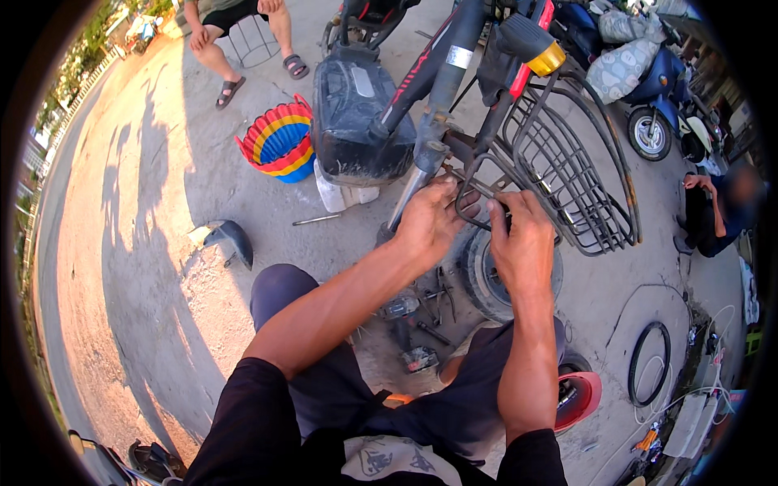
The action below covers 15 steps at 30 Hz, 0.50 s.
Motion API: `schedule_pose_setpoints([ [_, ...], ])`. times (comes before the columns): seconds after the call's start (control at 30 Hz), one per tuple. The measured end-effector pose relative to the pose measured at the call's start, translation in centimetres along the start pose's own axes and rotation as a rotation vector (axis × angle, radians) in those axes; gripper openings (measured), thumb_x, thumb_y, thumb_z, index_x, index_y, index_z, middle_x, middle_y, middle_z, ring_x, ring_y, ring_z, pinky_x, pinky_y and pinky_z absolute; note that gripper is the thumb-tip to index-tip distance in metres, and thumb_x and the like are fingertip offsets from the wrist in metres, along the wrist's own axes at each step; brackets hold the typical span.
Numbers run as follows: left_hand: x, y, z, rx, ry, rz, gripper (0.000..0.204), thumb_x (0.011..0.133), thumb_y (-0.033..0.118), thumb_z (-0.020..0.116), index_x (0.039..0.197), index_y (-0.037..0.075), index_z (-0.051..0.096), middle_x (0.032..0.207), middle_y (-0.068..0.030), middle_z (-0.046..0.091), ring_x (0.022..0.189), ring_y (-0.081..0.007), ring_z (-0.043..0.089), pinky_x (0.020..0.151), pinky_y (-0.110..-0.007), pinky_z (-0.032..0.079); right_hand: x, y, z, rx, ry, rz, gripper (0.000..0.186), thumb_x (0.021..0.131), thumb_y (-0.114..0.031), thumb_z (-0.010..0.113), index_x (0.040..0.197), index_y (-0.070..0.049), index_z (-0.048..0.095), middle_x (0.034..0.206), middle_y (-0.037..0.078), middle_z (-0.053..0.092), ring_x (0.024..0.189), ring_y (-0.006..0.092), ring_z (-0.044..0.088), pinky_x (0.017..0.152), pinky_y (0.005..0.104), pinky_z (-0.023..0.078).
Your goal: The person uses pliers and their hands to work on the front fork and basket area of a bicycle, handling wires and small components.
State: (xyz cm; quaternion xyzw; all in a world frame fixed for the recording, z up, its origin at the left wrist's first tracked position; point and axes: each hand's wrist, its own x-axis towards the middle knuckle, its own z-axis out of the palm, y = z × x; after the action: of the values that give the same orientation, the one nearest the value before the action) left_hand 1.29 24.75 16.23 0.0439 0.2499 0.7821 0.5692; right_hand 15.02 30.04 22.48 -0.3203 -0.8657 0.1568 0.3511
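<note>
I am seated in front of an electric bike with its front fork (408,194) bare at the lower end. My left hand (429,217) is closed at the fork, its fingers curled by the dark basket bracket; what they grip is hidden. My right hand (524,243) is closed, thumb pressed to the fingers, round a slim metal rod-like tool (478,185) that slants up left to the bracket. The black wire basket (567,174) hangs just right of that hand. Below it a wheel (486,271) with its tyre lies on the ground, partly covered by my right hand.
A power drill (401,312) and several hand tools lie between my legs. A striped basin (284,142) stands at the left, a red bowl (577,398) beside my right leg. A loose tyre (649,364) lies at the right. Two people sit nearby; parked scooters (648,105) stand at the back right.
</note>
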Motion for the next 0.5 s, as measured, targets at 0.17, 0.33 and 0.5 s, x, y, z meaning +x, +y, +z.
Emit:
schedule_pose_setpoints([
  [0.17, 0.4, -1.2, 1.0, -0.021, 0.064, 0.075, 0.014, 0.101, 0.022, 0.054, 0.111, 0.013, 0.057, 0.107, -0.0001, 0.059, 0.101, -0.0180, 0.056, 0.090, -0.039, 0.046, 0.5, 0.5, -0.5, 0.131, -0.003, 0.105, 0.017, 0.093, -0.013, 0.062, 0.091, 0.003, 0.065, 0.086, 0.021, 0.065, 0.077, 0.0432, 0.063, 0.066, 0.0480, 0.048],
  [0.33, 1.5, -1.8, 1.4, -0.035, 0.175, 0.082, 0.014, 0.104, 0.025, 0.052, 0.113, 0.016, 0.058, 0.108, 0.0025, 0.059, 0.097, -0.0157, 0.055, 0.083, -0.038, 0.048, 1.5, 0.4, 0.2, -0.130, -0.059, 0.097, 0.028, 0.099, -0.020, 0.056, 0.092, 0.005, 0.065, 0.072, 0.020, 0.063, 0.056, 0.0302, 0.062, 0.059, 0.0425, 0.046],
  [0.5, 1.6, -1.9, 2.0, -0.061, 0.174, 0.078, 0.017, 0.107, 0.024, 0.044, 0.116, 0.017, 0.056, 0.105, 0.0027, 0.058, 0.097, -0.0164, 0.052, 0.083, -0.035, 0.045, 3.0, 0.7, -1.1, 0.346, -0.494, 0.522, 0.028, 0.097, -0.018, 0.055, 0.094, 0.007, 0.066, 0.072, 0.016, 0.068, 0.050, 0.0237, 0.062, 0.051, 0.0391, 0.048],
])
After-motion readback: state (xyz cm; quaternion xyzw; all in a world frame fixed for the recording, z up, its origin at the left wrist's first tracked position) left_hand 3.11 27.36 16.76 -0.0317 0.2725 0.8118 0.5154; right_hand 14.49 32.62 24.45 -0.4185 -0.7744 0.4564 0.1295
